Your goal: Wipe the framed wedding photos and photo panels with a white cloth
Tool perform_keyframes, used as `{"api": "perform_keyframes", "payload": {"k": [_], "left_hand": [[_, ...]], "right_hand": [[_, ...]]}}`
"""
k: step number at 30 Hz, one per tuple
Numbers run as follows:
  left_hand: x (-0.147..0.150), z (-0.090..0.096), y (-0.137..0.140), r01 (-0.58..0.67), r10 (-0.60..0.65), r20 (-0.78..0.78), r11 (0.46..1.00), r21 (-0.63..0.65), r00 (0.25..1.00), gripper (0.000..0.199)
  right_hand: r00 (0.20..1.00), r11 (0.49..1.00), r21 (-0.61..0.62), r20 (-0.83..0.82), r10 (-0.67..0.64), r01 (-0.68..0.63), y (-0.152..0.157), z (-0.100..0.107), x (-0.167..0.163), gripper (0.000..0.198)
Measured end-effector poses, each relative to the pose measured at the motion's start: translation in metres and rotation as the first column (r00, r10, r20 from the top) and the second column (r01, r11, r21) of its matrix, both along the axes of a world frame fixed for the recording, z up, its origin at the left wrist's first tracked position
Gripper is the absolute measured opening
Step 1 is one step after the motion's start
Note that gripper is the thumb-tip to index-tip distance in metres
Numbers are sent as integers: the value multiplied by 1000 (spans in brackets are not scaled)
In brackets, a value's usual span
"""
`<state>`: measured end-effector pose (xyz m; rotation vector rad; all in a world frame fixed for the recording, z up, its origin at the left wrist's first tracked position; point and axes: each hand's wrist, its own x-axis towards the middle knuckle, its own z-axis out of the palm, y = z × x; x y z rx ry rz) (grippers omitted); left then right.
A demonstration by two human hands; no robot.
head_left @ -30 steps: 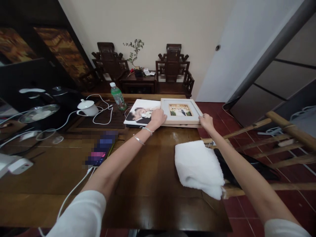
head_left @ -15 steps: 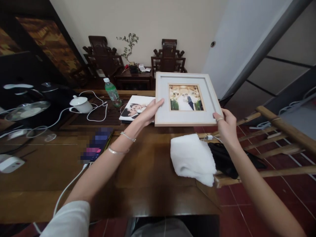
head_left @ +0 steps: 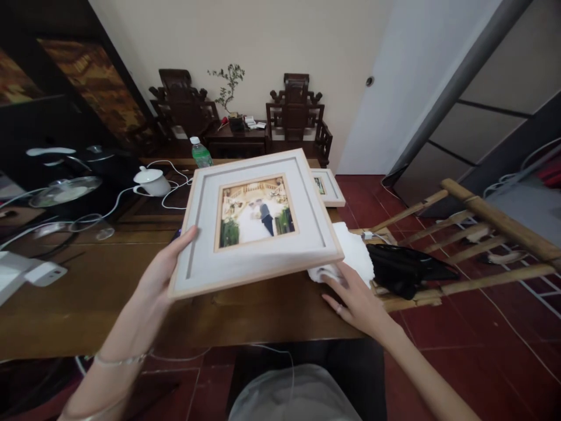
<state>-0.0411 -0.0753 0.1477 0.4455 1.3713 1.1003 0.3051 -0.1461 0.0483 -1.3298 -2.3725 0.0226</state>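
A light wood picture frame (head_left: 202,263) with a wide white mat is held up, tilted, above the table. Inside it sits a wedding photo (head_left: 256,213) of a couple. My left hand (head_left: 160,269) grips its lower left side, thumb on the front and the other fingers hidden behind. My right hand (head_left: 357,301) is off the frame, just below its lower right corner, with its fingers on the bunched edge of a white towel (head_left: 357,254). The towel lies at the table's right end, partly covered by the picture frame.
A second frame (head_left: 335,190) lies behind the held one. A lidded white cup (head_left: 151,182), a green-labelled bottle (head_left: 201,153), cables, a power strip (head_left: 44,273) and a pot (head_left: 65,196) stand left. A wooden chair (head_left: 495,222) with a black bag (head_left: 401,272) is right.
The picture frame has come left and nearer, now tilted and held by my left hand only. My right hand has let go of it and moved down to the towel, which is gathered up.
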Motion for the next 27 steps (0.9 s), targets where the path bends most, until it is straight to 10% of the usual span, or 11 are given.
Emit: {"api": "perform_keyframes", "payload": {"k": [11,16,21,27], "left_hand": [[-8,-49,-63,-73,86,106,990,-122,991,35],[-5,-66,-72,-24,61,180,979,-203,982,34],[5,-84,-63,64,-39,185,990,-128,982,30],[23,-98,-39,110,-122,130,990,93,984,23]], "right_hand": [[870,942,120,361,-336,314,46,2,-38,25],[984,950,257,-42,-171,176,56,19,-7,18],[761,874,253,-623,-181,415,49,54,35,19],[674,882,126,-695,-249,455,26,90,58,19]]}}
